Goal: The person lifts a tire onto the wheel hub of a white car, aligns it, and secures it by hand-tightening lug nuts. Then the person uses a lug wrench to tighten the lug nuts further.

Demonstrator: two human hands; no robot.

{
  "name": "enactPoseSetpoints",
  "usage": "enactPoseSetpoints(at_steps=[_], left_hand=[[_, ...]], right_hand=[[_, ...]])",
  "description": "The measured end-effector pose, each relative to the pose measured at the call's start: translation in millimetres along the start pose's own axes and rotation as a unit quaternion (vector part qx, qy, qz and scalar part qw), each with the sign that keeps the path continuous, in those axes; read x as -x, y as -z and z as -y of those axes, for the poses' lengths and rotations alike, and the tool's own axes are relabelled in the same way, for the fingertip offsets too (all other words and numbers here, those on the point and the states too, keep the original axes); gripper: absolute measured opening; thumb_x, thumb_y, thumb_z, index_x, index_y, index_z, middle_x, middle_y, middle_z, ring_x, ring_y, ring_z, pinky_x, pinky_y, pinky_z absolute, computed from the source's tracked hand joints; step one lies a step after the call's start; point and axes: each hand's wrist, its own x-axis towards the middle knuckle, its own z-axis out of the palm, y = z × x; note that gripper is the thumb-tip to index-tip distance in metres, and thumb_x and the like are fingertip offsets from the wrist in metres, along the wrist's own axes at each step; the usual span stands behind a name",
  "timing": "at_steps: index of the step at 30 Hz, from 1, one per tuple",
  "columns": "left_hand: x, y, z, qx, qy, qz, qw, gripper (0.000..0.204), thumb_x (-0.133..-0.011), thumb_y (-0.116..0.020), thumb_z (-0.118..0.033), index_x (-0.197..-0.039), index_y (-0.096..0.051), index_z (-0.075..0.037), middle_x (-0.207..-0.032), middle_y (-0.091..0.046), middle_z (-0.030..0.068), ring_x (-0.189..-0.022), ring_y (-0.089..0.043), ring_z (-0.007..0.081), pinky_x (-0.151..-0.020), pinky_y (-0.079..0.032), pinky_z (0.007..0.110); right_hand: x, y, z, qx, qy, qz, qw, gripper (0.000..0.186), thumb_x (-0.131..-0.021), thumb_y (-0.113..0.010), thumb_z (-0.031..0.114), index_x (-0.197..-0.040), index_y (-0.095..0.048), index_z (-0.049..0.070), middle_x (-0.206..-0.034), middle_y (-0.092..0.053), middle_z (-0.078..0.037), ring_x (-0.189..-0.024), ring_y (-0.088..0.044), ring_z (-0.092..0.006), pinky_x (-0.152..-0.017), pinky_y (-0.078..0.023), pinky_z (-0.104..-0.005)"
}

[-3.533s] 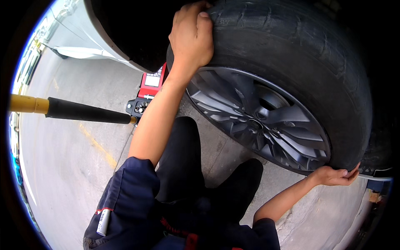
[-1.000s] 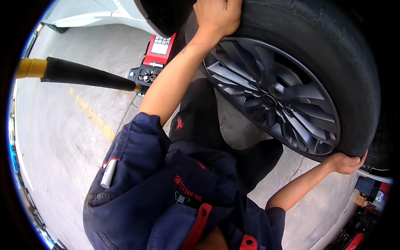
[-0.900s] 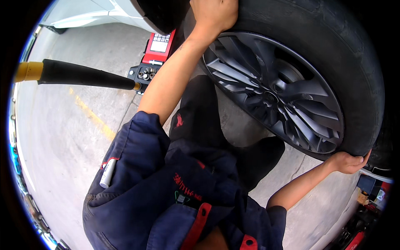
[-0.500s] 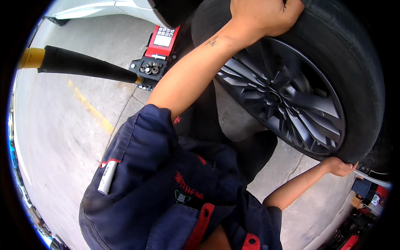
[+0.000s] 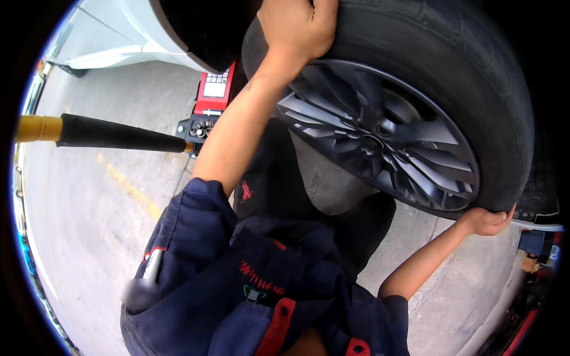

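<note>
In the head view, I see the left hand reaching far forward to the upper side of the wheel, which is ahead of the dark-trousered knees. Its fingers are partly hidden, so I cannot tell if they close. The right hand, palm upward, lies open against the wheel's lower right edge.

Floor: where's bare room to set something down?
Bare floor: below the black-sleeved handle, left of the left sleeve; also right of the right forearm, short of the dark clutter at the image's right rim. Crowded: around the red unit, where sockets, handle's end and left forearm bunch.
</note>
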Motion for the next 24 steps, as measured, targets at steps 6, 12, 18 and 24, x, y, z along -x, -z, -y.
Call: enactPoseSetpoints(at_steps=[6,12,18,24], left_hand=[[2.1,7.5,-2.3,0.001,0.046,0.016,0.999,0.028,-0.082,-0.048,-0.015,-0.104,-0.059,0.0,-0.103,-0.059,0.0155,-0.094,-0.056,0.034,-0.081,-0.046,0.041],[103.7,53.2,23.0,0.076,0.092,0.058,0.991,0.045,-0.079,-0.052,-0.005,-0.124,-0.049,-0.001,-0.132,-0.046,0.0192,-0.124,-0.042,0.0351,-0.106,-0.031,0.041],[295.4,168.5,161.9,-0.362,0.32,0.309,0.819,0.068,-0.078,-0.066,-0.029,-0.132,-0.038,0.003,-0.135,-0.034,0.031,-0.127,-0.032,0.045,-0.104,-0.029,0.05],[320.3,194.1,217.0,-0.443,0.513,0.45,0.581,0.084,-0.08,-0.06,-0.055,-0.142,-0.03,-0.007,-0.146,-0.025,0.0261,-0.138,-0.013,0.0445,-0.103,-0.02,0.063]], right_hand=[[-0.7,-3.0,-8.3,0.027,0.024,0.014,0.999,0.046,-0.089,-0.031,0.024,-0.104,-0.064,-0.005,-0.105,-0.065,-0.019,-0.098,-0.061,-0.0324,-0.086,-0.048,-0.0389],[-8.1,8.5,-18.3,0.037,-0.009,0.034,0.999,0.043,-0.089,-0.032,0.022,-0.103,-0.067,0.0,-0.103,-0.067,-0.016,-0.094,-0.063,-0.0315,-0.082,-0.05,-0.0375],[-2.4,-2.0,-30.8,0.06,0.008,0.031,0.998,0.044,-0.09,-0.031,0.022,-0.102,-0.068,0.002,-0.104,-0.067,-0.014,-0.094,-0.064,-0.0294,-0.082,-0.05,-0.0361],[-8.4,5.0,-50.5,0.068,0.046,0.008,0.997,0.048,-0.093,-0.03,0.028,-0.102,-0.067,-0.002,-0.104,-0.067,-0.016,-0.098,-0.063,-0.0302,-0.086,-0.049,-0.0357]])
